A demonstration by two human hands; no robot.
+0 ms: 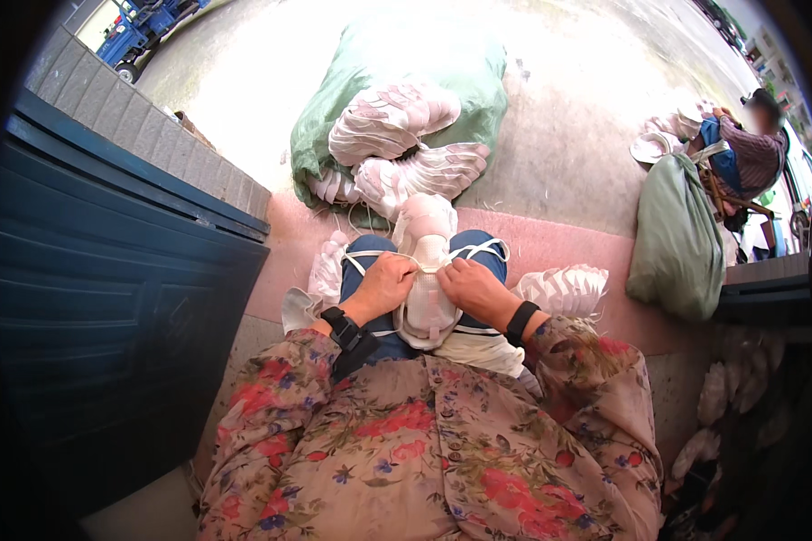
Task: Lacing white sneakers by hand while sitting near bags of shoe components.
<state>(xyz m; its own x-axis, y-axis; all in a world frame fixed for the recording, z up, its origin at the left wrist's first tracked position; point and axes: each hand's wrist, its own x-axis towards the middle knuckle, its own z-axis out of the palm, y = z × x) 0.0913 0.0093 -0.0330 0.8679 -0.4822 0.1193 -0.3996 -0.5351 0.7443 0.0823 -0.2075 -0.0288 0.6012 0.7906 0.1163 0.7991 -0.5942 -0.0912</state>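
Note:
A white shoe upper (427, 316) rests across my lap between my knees, its padded end pointing away from me. Both my hands pinch a pale shoelace (489, 245) over its middle. My left hand (386, 287) is closed on the lace at the upper's left side, fingertips close to the centre. From the other side my right hand (475, 290) grips the lace too, its fingers hiding part of the crossing. Lace loops stick out over both knees. A pale cloth (478, 350) lies under the upper on my right thigh.
Beyond my knees, a big green sack (320, 135) bears stacked white uppers (392, 117). More uppers (564, 290) lie right of my knees. A tied green sack (677, 239) and a seated person (749, 153) are farther right. Blue metal door (117, 279) at left.

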